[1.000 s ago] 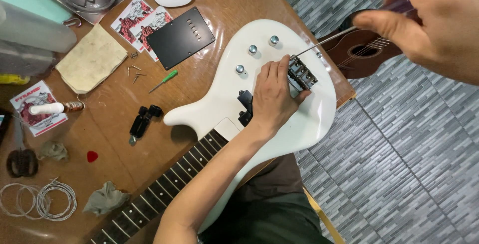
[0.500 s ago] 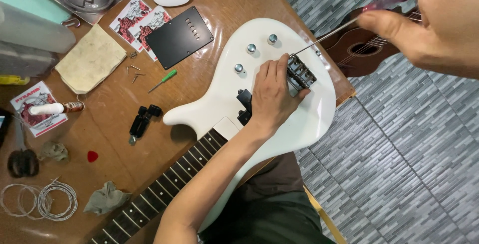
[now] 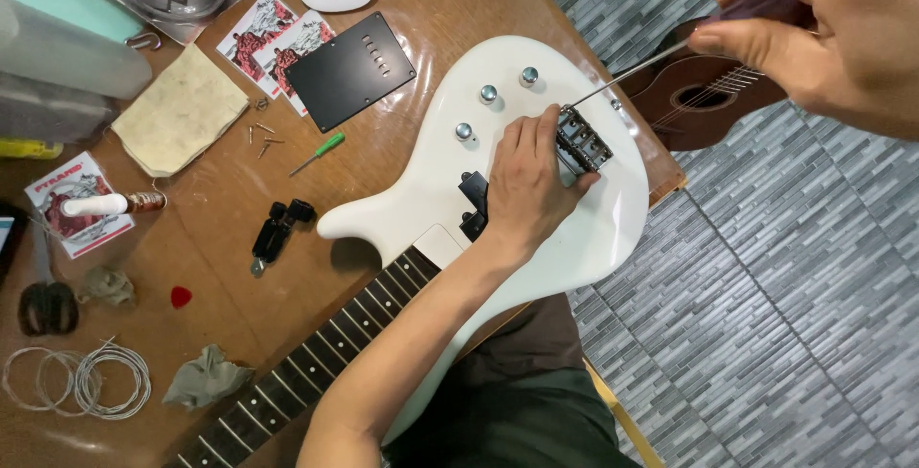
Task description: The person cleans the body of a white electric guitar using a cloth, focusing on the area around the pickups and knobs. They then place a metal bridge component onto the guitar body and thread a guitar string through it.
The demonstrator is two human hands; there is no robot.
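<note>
A white electric guitar lies across the wooden table, its dark fretted neck running toward the lower left. My left hand rests on the body, fingers pressed against the metal bridge. My right hand, high and close to the camera, grips the dark handle of a long screwdriver. Its thin shaft slants down and its tip touches the far end of the bridge. Three silver knobs sit left of the bridge.
A black cover plate, small green screwdriver, loose screws, black string winder, red pick, coiled strings, cloths and string packets lie on the table. A brown ukulele sits past the table's right edge, over grey tiled floor.
My right hand has shifted slightly with the screwdriver handle while the tip stays at the bridge. My left hand has stayed in place on the guitar.
</note>
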